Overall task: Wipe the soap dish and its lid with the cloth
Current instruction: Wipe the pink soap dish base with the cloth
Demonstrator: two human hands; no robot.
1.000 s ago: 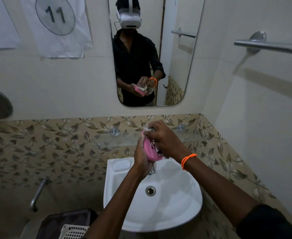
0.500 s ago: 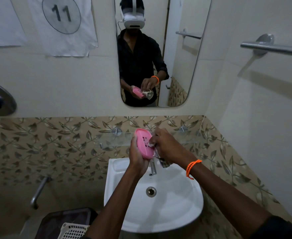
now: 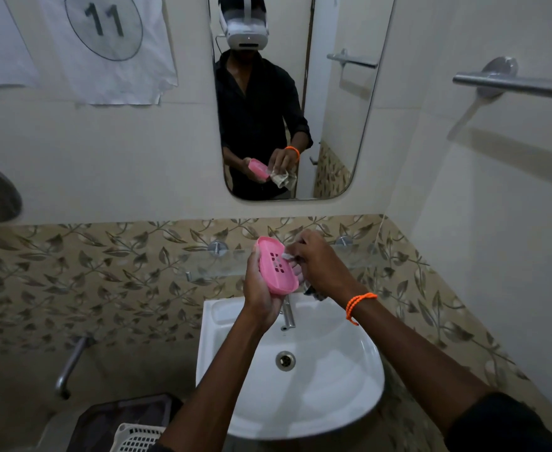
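- The left hand (image 3: 261, 288) is gripping the pink soap dish (image 3: 276, 265) from behind and below, fingers curled round its lower end and left edge, holding it tilted with the hollow face turning toward the camera.
- The right hand (image 3: 320, 265) is closing on a bunched cloth (image 3: 286, 256), pressing a white corner of it against the dish's right rim; more of the cloth is hanging below that hand, patterned dark and light.
- The dish is sitting in the air above the back edge of the white washbasin (image 3: 349, 402), right over the tap (image 3: 288, 316) and just in front of the glass shelf (image 3: 209, 265) behind the basin.
- Looks: an oval pink plastic tray with a raised rim and a small block of square drain holes near its middle. Whether this piece is the dish or its lid, I cannot tell; no second pink piece is showing.
- Handling, as I judge it: light and stiff, thin moulded plastic, likely slick if soapy or wet, so it is better pinched across the rim or cupped from the back, as here, than held by the flat face. A drop into the basin might crack it.
- The cloth is soft and limp, so it is needing a fingertip behind it to push into the holes and the rim corner.
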